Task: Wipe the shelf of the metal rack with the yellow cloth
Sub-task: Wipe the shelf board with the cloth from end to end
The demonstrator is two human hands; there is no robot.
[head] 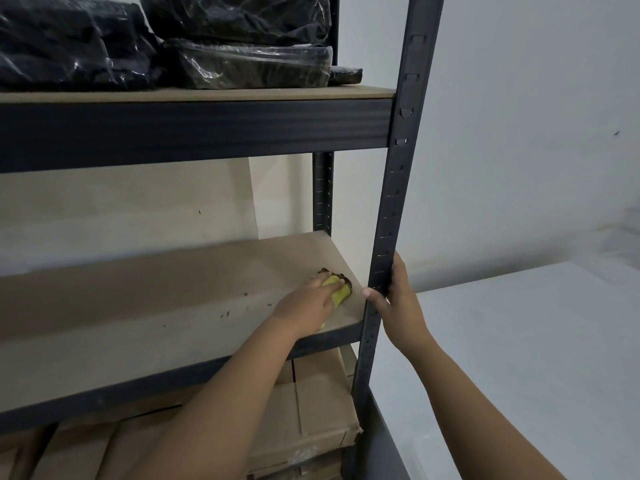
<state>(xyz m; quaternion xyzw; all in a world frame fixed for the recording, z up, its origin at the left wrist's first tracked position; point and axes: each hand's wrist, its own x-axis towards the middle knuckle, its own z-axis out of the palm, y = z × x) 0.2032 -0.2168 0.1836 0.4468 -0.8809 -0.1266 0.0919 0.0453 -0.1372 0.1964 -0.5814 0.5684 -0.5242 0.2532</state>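
Observation:
The middle shelf (145, 306) of the dark metal rack is a bare brown board with a few dark crumbs scattered on it. My left hand (306, 303) presses the yellow cloth (337, 291) flat on the board near its right end. A small heap of dark dirt (341, 276) lies against the cloth's far edge. My right hand (398, 299) grips the rack's front right upright post (391, 216) at shelf height, thumb on the front face.
The upper shelf (194, 95) carries black bundles wrapped in clear plastic (242, 39). Flat cardboard boxes (311, 410) are stacked under the middle shelf. A white surface (519, 358) lies to the right of the rack, and a white wall stands behind.

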